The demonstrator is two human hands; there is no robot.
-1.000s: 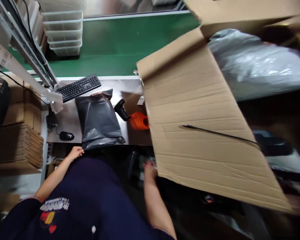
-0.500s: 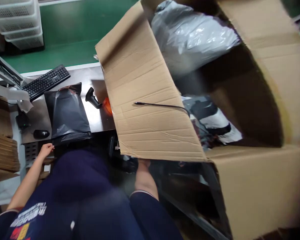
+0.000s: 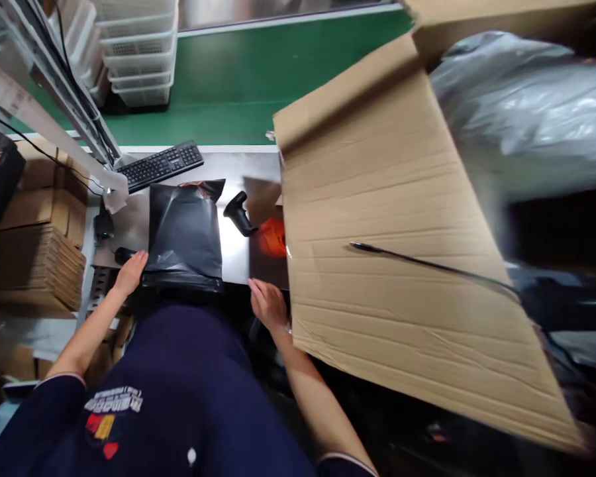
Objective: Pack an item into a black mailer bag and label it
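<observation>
Black plastic catches the light in the middle of the steel worktop (image 3: 238, 242): a flat poly mailer bag (image 3: 185, 232) lies there with its near edge at the front lip of the bench and its far end, slightly turned up, pointing toward a black keyboard (image 3: 159, 165). The left hand (image 3: 129, 271) rests open at the bag's near left corner, fingers spread and flat, touching or nearly touching the plastic; a black computer mouse (image 3: 122, 254) sits just beside its fingertips. The right hand (image 3: 267, 303) hovers open at the front edge of the bench, fingers loosely apart and gripping nothing, just to the right of the bag and close under the lower corner of a large cardboard flap (image 3: 392, 245). That flap belongs to a big carton on the right, and a thin black cable (image 3: 427, 264) runs across its surface. Inside the carton, grey plastic parcels (image 3: 521, 106) lie piled, blurred in the view. Between the bag and the flap lies a black handheld scanner (image 3: 238, 213) with an orange object (image 3: 271, 237) just beside it, partly hidden by the cardboard. Beyond the bench runs a green conveyor belt (image 3: 268, 79) with a stack of white plastic baskets (image 3: 139, 63) on its far left. Flattened cardboard boxes (image 3: 30, 265) are stacked at the left of the bench.
</observation>
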